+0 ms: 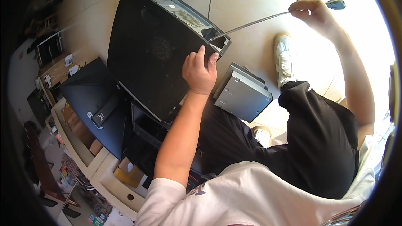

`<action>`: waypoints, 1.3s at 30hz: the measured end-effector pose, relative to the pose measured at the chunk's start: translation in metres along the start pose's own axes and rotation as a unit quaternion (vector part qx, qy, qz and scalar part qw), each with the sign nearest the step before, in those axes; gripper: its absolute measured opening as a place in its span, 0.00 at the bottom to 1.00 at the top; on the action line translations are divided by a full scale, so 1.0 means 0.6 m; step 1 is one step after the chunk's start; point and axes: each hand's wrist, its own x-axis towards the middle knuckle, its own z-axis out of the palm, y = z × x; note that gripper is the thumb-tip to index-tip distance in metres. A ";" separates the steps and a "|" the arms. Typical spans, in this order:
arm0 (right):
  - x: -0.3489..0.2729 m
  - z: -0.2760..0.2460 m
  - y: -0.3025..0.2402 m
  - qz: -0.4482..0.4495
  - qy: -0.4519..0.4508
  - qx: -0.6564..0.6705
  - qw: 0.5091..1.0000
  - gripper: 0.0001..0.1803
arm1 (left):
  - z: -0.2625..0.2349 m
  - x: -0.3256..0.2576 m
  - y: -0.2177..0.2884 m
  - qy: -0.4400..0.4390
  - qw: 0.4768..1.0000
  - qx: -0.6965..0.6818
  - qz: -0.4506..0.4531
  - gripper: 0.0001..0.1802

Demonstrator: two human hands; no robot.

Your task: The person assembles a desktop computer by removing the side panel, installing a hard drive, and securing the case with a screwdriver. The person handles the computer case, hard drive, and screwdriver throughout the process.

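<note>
A black computer case (146, 54) lies on its side on the floor with its metal rear panel facing away to the upper right. My left hand (200, 70) rests on the near corner of its black side panel, fingers apart and holding nothing. In my right hand (312, 12) is a long screwdriver (255, 24), pinched by its shaft close to the dark handle. Its tip meets the case's edge, just beyond my left fingers. Whether it sits on a screw is too small to tell.
Beside my legs stands a silver metal box, like a drive unit (243, 94). A dark blue monitor (94, 109) seen from behind leans left of the case. Below it a beige open-topped counter (100, 167) holds cardboard boxes. My shoe (284, 58) is on the tiled floor (247, 0).
</note>
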 end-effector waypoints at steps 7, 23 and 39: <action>0.040 0.007 0.009 -0.073 0.006 -0.036 0.997 0.08 | 0.002 0.003 -0.013 -0.024 0.998 -0.004 0.060 0.18; 0.060 0.007 0.000 -0.125 -0.005 -0.026 0.992 0.07 | 0.007 0.003 -0.012 0.002 0.999 -0.005 0.054 0.20; 0.073 -0.018 0.014 -0.097 -0.016 -0.011 0.995 0.05 | 0.003 0.005 -0.011 -0.003 0.998 -0.009 0.057 0.21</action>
